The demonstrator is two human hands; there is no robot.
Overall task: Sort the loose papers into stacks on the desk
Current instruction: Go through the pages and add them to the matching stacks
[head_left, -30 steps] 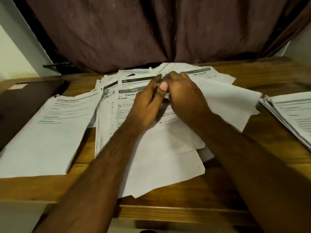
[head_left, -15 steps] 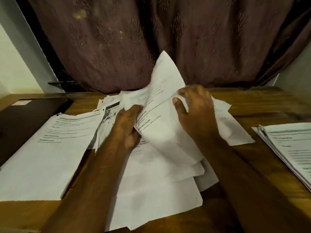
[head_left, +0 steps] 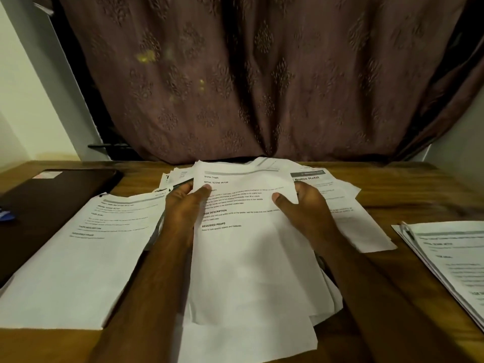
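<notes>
A printed white sheet (head_left: pixel 248 247) is held face up over the loose pile of papers (head_left: pixel 348 213) in the middle of the wooden desk (head_left: pixel 408 184). My left hand (head_left: pixel 183 208) grips its left edge, thumb on top of the text. My right hand (head_left: pixel 303 208) grips its right edge, thumb likewise on top. A stack of printed sheets (head_left: pixel 78 258) lies on the left. Another stack (head_left: pixel 450 263) lies at the right edge of the view.
A dark flat case (head_left: pixel 52 195) rests on the desk's far left, with a small blue thing (head_left: pixel 6 214) on it. A brown patterned curtain (head_left: pixel 262 87) hangs right behind the desk. A pen (head_left: pixel 407 230) lies on the right stack.
Both hands went from picking at the pile to lifting one sheet; it stood curled upright half a second ago and is now flattened face up toward me. The view has tilted upward.
</notes>
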